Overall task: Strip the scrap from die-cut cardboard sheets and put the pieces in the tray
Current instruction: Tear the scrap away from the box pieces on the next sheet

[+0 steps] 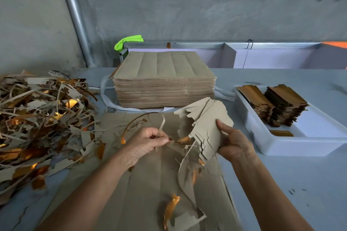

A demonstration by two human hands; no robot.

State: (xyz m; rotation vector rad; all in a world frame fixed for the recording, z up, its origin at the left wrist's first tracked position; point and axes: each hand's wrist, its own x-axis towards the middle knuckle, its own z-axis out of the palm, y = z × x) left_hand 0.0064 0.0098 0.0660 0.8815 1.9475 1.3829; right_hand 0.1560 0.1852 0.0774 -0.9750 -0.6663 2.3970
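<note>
Between the hands, a fanned bundle of cut cardboard pieces sits gripped in the right hand, while the left hand pinches a trailing scrap strip. Right of the right hand stands the white tray with stacked pieces. Beyond both hands rests a sheet stack; left of them, a scrap heap on the grey bench against a concrete wall.

I'm counting one tall stack of uncut brown cardboard sheets, one white plastic tray holding two stacks of gold-faced die-cut pieces, one messy heap of gold-and-brown scrap strips, and two bare hands working.
</note>
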